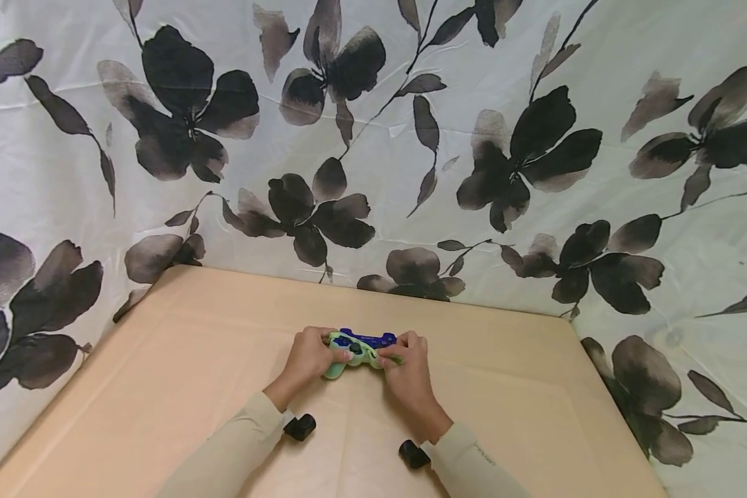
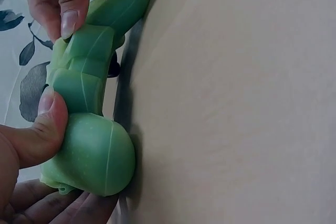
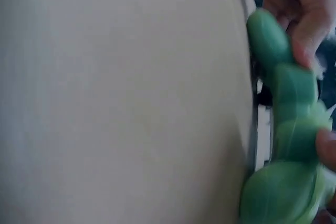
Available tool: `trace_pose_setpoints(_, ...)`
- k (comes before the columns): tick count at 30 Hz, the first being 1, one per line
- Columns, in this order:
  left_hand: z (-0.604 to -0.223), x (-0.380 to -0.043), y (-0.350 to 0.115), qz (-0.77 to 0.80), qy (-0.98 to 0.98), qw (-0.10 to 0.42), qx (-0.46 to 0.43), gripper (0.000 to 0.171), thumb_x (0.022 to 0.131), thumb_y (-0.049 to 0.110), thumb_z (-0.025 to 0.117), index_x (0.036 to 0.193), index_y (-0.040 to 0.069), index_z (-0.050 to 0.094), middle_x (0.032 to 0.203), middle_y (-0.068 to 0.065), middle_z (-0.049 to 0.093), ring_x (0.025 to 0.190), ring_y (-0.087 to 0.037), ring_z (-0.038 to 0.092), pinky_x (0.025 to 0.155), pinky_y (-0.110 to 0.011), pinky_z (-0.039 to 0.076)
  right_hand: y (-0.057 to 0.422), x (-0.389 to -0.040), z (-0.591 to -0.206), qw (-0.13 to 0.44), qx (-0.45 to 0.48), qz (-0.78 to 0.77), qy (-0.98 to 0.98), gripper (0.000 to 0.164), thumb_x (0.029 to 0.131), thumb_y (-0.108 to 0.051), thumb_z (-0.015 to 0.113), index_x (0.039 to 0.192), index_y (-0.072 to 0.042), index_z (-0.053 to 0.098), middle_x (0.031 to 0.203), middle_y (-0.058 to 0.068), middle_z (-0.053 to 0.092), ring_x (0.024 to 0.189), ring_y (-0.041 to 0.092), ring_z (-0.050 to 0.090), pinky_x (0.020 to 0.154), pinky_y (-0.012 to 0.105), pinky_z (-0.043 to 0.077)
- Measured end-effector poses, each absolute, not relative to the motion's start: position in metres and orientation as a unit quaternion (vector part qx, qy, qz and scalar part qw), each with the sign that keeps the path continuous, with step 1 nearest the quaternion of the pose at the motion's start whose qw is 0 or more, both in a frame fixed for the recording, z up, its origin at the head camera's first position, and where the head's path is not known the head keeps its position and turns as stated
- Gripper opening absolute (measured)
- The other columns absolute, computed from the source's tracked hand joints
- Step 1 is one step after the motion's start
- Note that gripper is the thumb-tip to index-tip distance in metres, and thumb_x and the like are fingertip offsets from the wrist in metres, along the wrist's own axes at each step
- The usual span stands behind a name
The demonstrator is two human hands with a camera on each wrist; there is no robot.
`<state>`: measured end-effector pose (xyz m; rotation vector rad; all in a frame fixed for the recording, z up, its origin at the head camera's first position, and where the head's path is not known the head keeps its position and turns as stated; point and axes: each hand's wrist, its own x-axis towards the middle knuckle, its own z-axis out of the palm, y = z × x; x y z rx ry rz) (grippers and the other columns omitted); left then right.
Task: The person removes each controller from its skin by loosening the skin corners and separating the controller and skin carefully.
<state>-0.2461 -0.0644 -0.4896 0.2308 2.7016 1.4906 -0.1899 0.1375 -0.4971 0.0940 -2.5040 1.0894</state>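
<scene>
A blue game controller sits partly inside a light green, soft-looking cover, low over the table in the head view. Its blue top edge and right part are exposed, while the cover wraps the left side. My left hand grips the covered left end, thumb on the front face. With thumb and fingers my right hand pinches the cover's edge on the right. Both wrist views show the cover's rounded green grips, the left wrist view and the right wrist view alike; the controller is mostly hidden there.
A tan covered table lies beneath both hands. Behind and beside it hangs white cloth with dark flower prints. A black wrist camera is on the left wrist, and another black camera is on the right.
</scene>
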Motion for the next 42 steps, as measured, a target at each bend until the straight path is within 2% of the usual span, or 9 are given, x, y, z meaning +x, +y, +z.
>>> trace_pose_setpoints(4,-0.489,-0.248,-0.065,0.481,0.873,0.022,0.078,0.052,0.077,0.024,0.094,0.120,0.003,0.077,0.109,-0.013,0.080,0.096,-0.021,0.069,0.084,-0.038,0.057,0.134,-0.189,-0.493,0.273,0.082,0.307,-0.908,0.012,0.078,0.002,0.085,0.086,-0.007,0.084,0.095,0.006,0.055,0.097,0.025,0.046,0.084,0.041,0.037)
trace_pose_setpoints(8,-0.489,-0.248,-0.066,0.481,0.873,0.027,0.081,0.048,0.076,0.025,0.095,0.116,0.004,0.079,0.106,-0.011,0.081,0.097,-0.022,0.071,0.086,-0.038,0.057,0.129,-0.192,-0.484,0.220,0.070,0.327,-0.916,0.017,0.082,0.001,0.082,0.098,-0.007,0.082,0.105,0.006,0.061,0.101,0.022,0.050,0.088,0.041,0.046)
trace_pose_setpoints(10,-0.489,-0.248,-0.066,0.481,0.872,0.029,0.083,0.047,0.076,0.025,0.095,0.115,0.004,0.079,0.105,-0.011,0.081,0.098,-0.022,0.072,0.087,-0.038,0.057,0.124,-0.197,-0.478,0.170,0.042,0.352,-0.919,0.019,0.087,-0.006,0.081,0.106,-0.007,0.081,0.111,0.005,0.062,0.106,0.022,0.049,0.095,0.046,0.043)
trace_pose_setpoints(13,-0.489,-0.249,-0.067,0.484,0.871,0.031,0.084,0.046,0.076,0.025,0.095,0.114,0.004,0.079,0.105,-0.012,0.081,0.098,-0.023,0.072,0.085,-0.037,0.058,0.114,-0.207,-0.471,0.114,0.012,0.378,-0.919,0.013,0.091,-0.016,0.080,0.101,-0.007,0.082,0.114,0.007,0.064,0.111,0.026,0.047,0.097,0.055,0.034)
trace_pose_setpoints(19,-0.491,-0.250,-0.069,0.485,0.870,0.031,0.086,0.042,0.075,0.025,0.095,0.110,0.007,0.081,0.103,-0.009,0.081,0.096,-0.021,0.072,0.081,-0.033,0.056,0.091,-0.220,-0.468,0.128,-0.046,0.416,-0.899,0.017,0.090,-0.005,0.075,0.073,-0.005,0.075,0.101,0.012,0.067,0.106,0.031,0.050,0.095,0.061,0.026)
trace_pose_setpoints(26,-0.494,-0.250,-0.067,0.484,0.871,0.022,0.083,0.043,0.071,0.026,0.098,0.105,0.006,0.081,0.099,-0.009,0.081,0.094,-0.021,0.071,0.080,-0.033,0.056,0.090,-0.219,-0.472,0.106,-0.077,0.490,-0.862,0.024,0.096,-0.004,0.064,0.072,-0.003,0.070,0.096,0.011,0.069,0.103,0.029,0.058,0.104,0.057,0.017)
trace_pose_setpoints(32,-0.493,-0.244,-0.065,0.463,0.882,-0.012,0.080,0.035,0.068,0.028,0.099,0.091,0.008,0.082,0.087,-0.006,0.080,0.080,-0.017,0.067,0.068,-0.028,0.051,0.105,-0.211,-0.473,0.067,0.007,0.511,-0.857,0.022,0.091,0.004,0.068,0.069,0.000,0.066,0.096,0.012,0.067,0.103,0.025,0.051,0.104,0.053,0.012)
trace_pose_setpoints(37,-0.488,-0.237,-0.067,0.430,0.898,-0.044,0.079,0.037,0.068,0.034,0.098,0.066,0.011,0.069,0.065,0.001,0.067,0.063,-0.014,0.055,0.055,-0.025,0.039,0.110,-0.209,-0.471,0.073,0.053,0.462,-0.882,0.020,0.087,0.003,0.075,0.069,-0.001,0.068,0.095,0.011,0.067,0.104,0.027,0.052,0.107,0.064,0.023)
trace_pose_setpoints(42,-0.490,-0.234,-0.067,0.404,0.906,-0.078,0.098,0.041,0.070,0.035,0.097,0.066,0.011,0.064,0.065,0.000,0.065,0.062,-0.013,0.053,0.055,-0.025,0.039,0.117,-0.208,-0.474,0.079,0.062,0.426,-0.899,0.009,0.085,0.001,0.081,0.083,-0.007,0.075,0.107,0.007,0.067,0.109,0.027,0.056,0.101,0.051,0.045)
